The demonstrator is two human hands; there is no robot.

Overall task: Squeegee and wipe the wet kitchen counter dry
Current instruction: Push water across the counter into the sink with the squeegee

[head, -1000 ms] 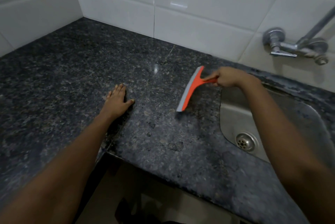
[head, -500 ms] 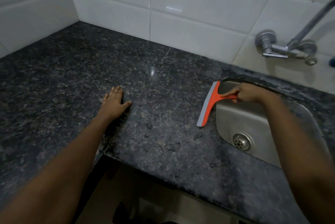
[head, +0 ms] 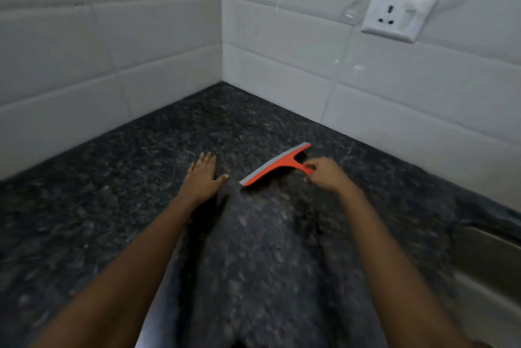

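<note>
**Squeegee set near the corner, stroke at risk of streaks**

With the blade laid down not far from the tiled corner, the orange squeegee (head: 277,163) is held by its short handle, which is pinched between the thumb and curled fingers of the right hand (head: 324,174). The left hand (head: 201,178) is pressed flat on the dark granite counter (head: 98,206), fingers together and thumb spread out toward the near end of the blade, just beside it but not touching.

Trouble can be foreseen from here. A light pinch on so small a handle could let the blade twist or chatter, and a thin film would then be left behind in streaks. If the blade is drawn toward the left hand, the water may be pushed against that thumb and smeared back over the stone. Water driven the wrong way could be sent into the wall joint, or splashed up toward the white socket (head: 397,16) on the tiles (head: 282,65); that hazard is slight but real. Only a blurred strip of the steel sink (head: 490,257) is seen at the right edge, so a long pull would be needed to carry the water there.

No brand, label or writing can be read anywhere; the squeegee and socket are seen unmarked, and the view is softened by motion blur.
</note>
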